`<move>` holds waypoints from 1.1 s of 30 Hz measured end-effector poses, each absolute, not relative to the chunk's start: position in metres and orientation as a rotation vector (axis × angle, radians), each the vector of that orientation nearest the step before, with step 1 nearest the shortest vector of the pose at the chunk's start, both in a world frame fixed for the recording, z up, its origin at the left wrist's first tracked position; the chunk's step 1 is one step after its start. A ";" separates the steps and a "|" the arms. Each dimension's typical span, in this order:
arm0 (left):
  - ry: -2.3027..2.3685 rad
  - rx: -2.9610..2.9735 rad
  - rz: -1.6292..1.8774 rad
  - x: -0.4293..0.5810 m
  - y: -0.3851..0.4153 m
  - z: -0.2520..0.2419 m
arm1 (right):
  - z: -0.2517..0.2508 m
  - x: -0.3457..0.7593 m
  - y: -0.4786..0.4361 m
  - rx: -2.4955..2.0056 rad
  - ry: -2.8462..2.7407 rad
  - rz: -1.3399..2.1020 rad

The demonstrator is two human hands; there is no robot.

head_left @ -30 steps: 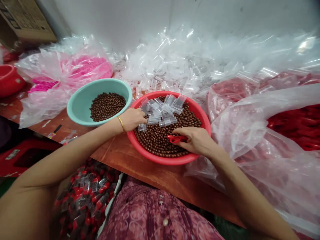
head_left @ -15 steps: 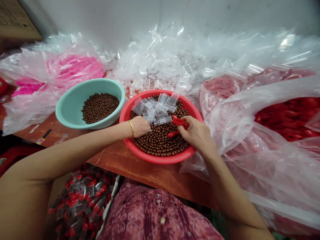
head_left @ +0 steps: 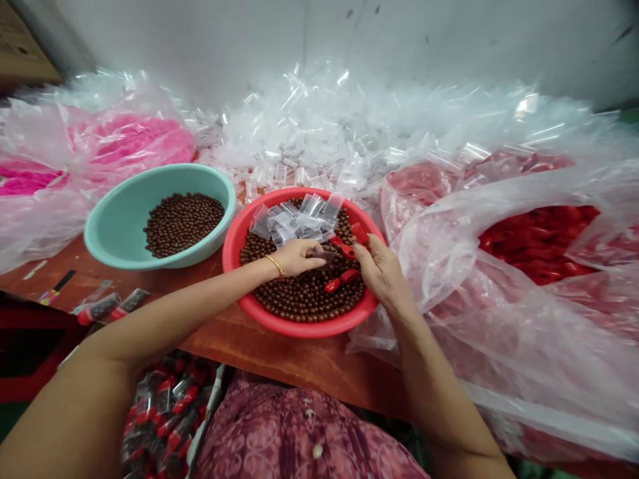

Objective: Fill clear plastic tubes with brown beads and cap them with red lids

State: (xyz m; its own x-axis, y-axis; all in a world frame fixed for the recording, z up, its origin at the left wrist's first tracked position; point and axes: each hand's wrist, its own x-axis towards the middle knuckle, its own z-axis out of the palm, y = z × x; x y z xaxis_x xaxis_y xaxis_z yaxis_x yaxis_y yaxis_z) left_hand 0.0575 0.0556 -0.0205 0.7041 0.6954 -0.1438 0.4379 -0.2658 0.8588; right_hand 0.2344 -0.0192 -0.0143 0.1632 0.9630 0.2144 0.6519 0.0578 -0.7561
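Note:
A red basin (head_left: 259, 318) holds many small brown balls (head_left: 299, 296) and a heap of small clear plastic tubes (head_left: 292, 219) at its far side. My left hand (head_left: 297, 256), with a gold bangle on the wrist, is closed in a pinch on a clear tube (head_left: 327, 253) above the balls. Just to its right, my right hand (head_left: 382, 269) is closed around several red caps (head_left: 347, 251); one red cap (head_left: 332, 285) pokes out below its fingers. The two hands almost touch over the basin.
A teal basin (head_left: 114, 223) with more brown balls stands to the left. Behind is a large pile of clear tubes (head_left: 349, 126). A bag of pink pieces (head_left: 124, 143) lies far left, bags of red caps (head_left: 539, 239) right. Filled red-capped tubes (head_left: 164, 406) lie below the table edge.
My left hand moved right across the red basin with a clear tube to meet my right hand, which rose slightly holding red caps. The camera view shifted right.

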 end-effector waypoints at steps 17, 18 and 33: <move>0.578 1.310 0.775 0.034 0.030 0.002 | -0.019 0.236 -0.018 -1.602 -1.609 0.597; 0.582 1.327 0.786 0.034 0.030 0.002 | -0.019 0.236 -0.018 -1.602 -1.615 0.602; 0.614 1.315 0.784 0.031 0.033 0.003 | -0.005 0.228 -0.016 -1.425 -1.148 0.804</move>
